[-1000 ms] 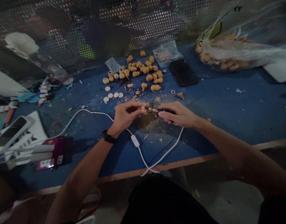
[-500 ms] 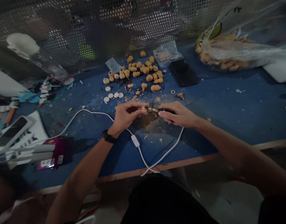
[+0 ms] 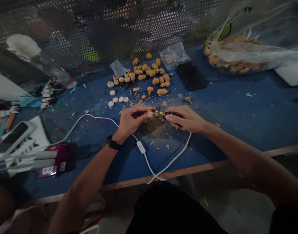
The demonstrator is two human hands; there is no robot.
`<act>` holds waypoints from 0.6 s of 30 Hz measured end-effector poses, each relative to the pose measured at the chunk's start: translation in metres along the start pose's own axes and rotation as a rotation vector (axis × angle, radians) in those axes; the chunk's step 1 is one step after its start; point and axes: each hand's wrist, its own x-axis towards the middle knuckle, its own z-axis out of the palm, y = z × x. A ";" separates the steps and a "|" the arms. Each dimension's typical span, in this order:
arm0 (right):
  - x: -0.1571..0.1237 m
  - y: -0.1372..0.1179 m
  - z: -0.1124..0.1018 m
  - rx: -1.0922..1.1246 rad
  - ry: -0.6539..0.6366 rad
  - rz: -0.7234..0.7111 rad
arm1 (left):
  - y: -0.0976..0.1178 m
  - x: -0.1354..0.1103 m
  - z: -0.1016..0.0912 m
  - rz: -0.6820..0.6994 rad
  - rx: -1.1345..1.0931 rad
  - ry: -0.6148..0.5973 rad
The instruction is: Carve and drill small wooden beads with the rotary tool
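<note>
Moved since the earlier frame: the right hand [image 3: 185, 119] has drawn slightly toward the left hand [image 3: 134, 122], closing the gap between the brass drill bit [image 3: 160, 112] and the tan gourd-shaped bead [image 3: 151, 112].

Left hand: fingers curled together, thumb on top, clamped on the bead, which sits just off the fingertips above the middle of the bench. Black wristwatch [image 3: 112, 142] on the wrist.

Right hand: fingers closed around a small dark drill [image 3: 172, 114], held level, its bit pointing left and touching or nearly touching the bead (too small to tell which). Both forearms reach in from the near edge, angled toward each other, with the hands held just above the blue workbench [image 3: 212, 107].

Counts:
- Loose tan beads: about forty (too crowded for an exact count), heaped far of the hands.
- White discs: 5, left of the heap.
- Large plastic bag of beads [image 3: 236, 55]: 1, far right.
- Small clear bags: 2, far side, one [image 3: 173, 56] holding small pieces.
- Phones: 2, a dark one [image 3: 191, 75] on the far side and a white-edged one [image 3: 11, 138] at left.
- White cable [image 3: 168, 165] with inline switch [image 3: 140, 147]: 1, looping near the hands.
</note>
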 end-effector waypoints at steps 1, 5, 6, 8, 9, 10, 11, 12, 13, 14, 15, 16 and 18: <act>0.000 0.000 0.000 -0.001 -0.004 0.002 | 0.000 0.000 0.000 0.004 0.008 0.002; 0.000 0.000 0.000 0.000 -0.010 -0.012 | 0.000 0.000 0.001 -0.002 0.028 -0.006; 0.000 0.000 0.000 0.014 -0.004 -0.009 | 0.000 0.000 0.001 -0.003 0.028 -0.006; 0.000 0.002 0.001 0.055 0.011 0.004 | 0.000 -0.001 0.001 -0.012 0.014 -0.002; 0.000 0.003 0.001 0.075 0.016 0.011 | 0.000 -0.001 0.001 -0.020 0.006 0.001; -0.001 0.004 0.002 0.093 0.021 0.016 | 0.000 -0.001 0.001 -0.029 -0.002 0.002; -0.001 0.005 0.002 0.106 0.029 0.022 | 0.000 -0.001 0.001 -0.036 -0.008 0.000; -0.001 0.006 0.003 0.112 0.036 0.027 | 0.000 -0.001 0.001 -0.043 -0.013 -0.004; -0.001 0.006 0.003 0.113 0.043 0.029 | 0.000 -0.001 0.001 -0.050 -0.019 -0.006; -0.001 0.006 0.003 0.110 0.048 0.030 | 0.000 -0.002 0.001 -0.053 -0.028 -0.004; -0.001 0.005 0.003 0.104 0.049 0.030 | 0.000 -0.002 0.001 -0.055 -0.041 0.004; -0.001 0.005 0.003 0.097 0.048 0.028 | -0.001 -0.002 0.000 -0.054 -0.055 0.014; -0.001 0.003 0.003 0.079 0.039 0.014 | -0.002 -0.002 0.000 -0.055 -0.076 0.026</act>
